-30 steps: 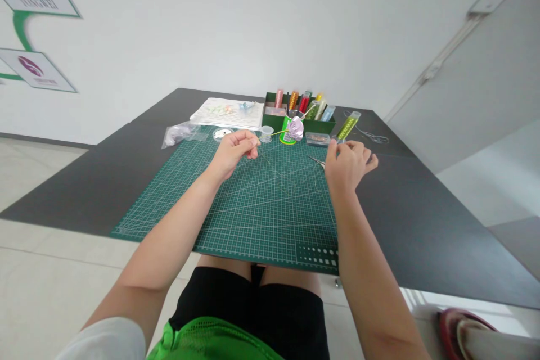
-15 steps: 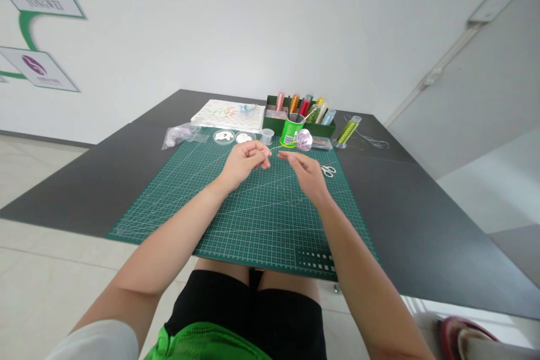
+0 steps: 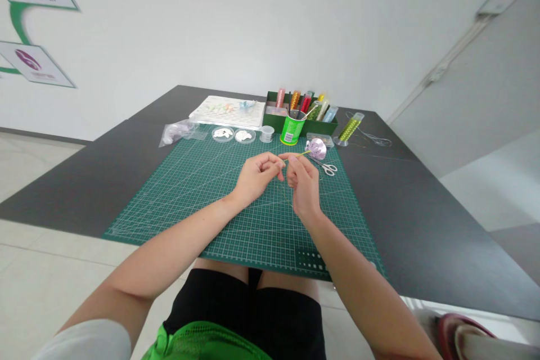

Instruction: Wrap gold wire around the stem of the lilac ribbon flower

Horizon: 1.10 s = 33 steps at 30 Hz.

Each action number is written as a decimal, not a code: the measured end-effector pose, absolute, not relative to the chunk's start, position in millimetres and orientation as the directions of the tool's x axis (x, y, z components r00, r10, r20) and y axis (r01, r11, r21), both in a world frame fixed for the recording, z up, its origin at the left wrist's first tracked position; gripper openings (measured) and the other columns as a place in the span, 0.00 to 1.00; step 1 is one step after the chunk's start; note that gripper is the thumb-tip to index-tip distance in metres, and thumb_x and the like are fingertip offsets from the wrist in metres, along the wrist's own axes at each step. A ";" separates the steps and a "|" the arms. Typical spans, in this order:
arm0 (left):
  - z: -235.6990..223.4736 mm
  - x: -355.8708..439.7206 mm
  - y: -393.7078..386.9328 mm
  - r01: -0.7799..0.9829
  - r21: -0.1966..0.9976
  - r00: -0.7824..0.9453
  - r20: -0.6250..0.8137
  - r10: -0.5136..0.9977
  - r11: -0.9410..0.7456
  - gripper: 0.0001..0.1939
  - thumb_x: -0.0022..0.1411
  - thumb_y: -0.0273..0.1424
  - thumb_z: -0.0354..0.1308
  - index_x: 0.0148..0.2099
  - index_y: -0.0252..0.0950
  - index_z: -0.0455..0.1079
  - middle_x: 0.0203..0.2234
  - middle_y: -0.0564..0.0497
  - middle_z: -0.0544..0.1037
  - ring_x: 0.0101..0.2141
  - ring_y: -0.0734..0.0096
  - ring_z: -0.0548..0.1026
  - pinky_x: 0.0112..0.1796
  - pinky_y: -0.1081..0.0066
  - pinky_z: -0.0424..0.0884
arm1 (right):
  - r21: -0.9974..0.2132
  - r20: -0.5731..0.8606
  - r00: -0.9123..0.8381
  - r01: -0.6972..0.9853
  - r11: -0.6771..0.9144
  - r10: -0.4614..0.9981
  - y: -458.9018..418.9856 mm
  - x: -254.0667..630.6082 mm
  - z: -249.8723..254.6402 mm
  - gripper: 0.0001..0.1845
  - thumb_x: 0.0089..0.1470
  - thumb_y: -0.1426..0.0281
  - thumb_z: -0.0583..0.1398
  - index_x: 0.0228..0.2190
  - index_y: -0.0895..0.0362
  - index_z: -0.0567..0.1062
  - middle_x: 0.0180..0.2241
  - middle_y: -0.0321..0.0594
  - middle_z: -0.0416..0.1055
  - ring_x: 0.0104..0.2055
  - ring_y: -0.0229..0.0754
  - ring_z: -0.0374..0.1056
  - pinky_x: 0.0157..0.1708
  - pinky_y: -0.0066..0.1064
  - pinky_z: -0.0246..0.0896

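A pale lilac artificial flower (image 3: 317,148) points right, on a thin yellow-green stem (image 3: 304,153) held over the green cutting mat (image 3: 169,202). The fingers of my left hand (image 3: 258,178) pinch the stem's lower end. My right hand (image 3: 305,181) is closed, with thumb and index finger on the stem between my left hand and the flower head. My fingertips nearly meet and hide part of the stem. Just beyond my right hand, below the flower, lie white-handled scissors (image 3: 329,169).
A green can (image 3: 291,129) holds tools before a dark green box (image 3: 275,122) of thread spools. Left of it are a small clear cup (image 3: 266,134), two dishes of white pieces (image 3: 223,134), a plastic bag (image 3: 179,131) and a white pad (image 3: 206,112). A green spool (image 3: 351,128) stands right.
My right hand, open with extended fingers before, has closed on the stem. Both hands and the flower have shifted right and slightly nearer, and the flower no longer overlaps the can.
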<state>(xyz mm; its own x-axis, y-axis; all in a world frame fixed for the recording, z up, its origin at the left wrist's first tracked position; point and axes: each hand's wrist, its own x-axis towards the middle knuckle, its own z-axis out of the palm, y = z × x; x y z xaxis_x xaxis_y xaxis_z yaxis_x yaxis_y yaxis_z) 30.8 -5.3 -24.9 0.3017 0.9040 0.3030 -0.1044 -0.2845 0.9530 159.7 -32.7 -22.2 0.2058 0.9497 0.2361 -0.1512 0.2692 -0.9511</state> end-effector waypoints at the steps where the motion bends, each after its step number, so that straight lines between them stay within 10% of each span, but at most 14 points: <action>1: -24.9 30.7 -5.5 -0.109 0.953 0.287 0.302 0.909 -0.282 0.09 0.63 0.37 0.63 0.34 0.37 0.73 0.20 0.55 0.78 0.21 0.76 0.70 0.27 0.73 0.64 | -0.949 0.239 0.220 -0.155 0.275 0.946 -33.0 159.7 -22.6 0.18 0.57 0.51 0.64 0.29 0.53 0.78 0.17 0.25 0.47 0.20 0.33 0.41 0.21 0.32 0.37; 20: -27.4 21.6 6.0 0.121 0.898 0.304 0.372 0.877 -0.423 0.08 0.67 0.36 0.61 0.39 0.37 0.76 0.26 0.53 0.84 0.24 0.74 0.74 0.29 0.73 0.66 | -0.946 0.313 0.322 0.018 0.325 0.893 -16.8 169.4 -32.2 0.09 0.50 0.61 0.69 0.25 0.53 0.81 0.20 0.32 0.62 0.26 0.38 0.56 0.26 0.31 0.52; 33: -22.4 15.6 13.6 -0.137 0.990 0.424 0.036 0.905 0.025 0.11 0.67 0.37 0.63 0.36 0.34 0.79 0.31 0.48 0.85 0.30 0.72 0.81 0.34 0.73 0.74 | -0.934 0.352 0.251 0.034 0.355 0.902 -18.5 170.9 -29.9 0.08 0.51 0.62 0.69 0.26 0.53 0.82 0.18 0.28 0.58 0.24 0.36 0.55 0.30 0.32 0.57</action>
<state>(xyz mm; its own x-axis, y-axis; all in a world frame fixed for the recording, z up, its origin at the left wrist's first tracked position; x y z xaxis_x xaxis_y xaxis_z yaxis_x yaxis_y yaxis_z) 15.6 13.6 -22.4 0.4240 0.9050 0.0360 -0.1372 0.0249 0.9902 170.9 -18.5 -29.9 0.2512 0.9018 0.3517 0.0338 0.3549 -0.9343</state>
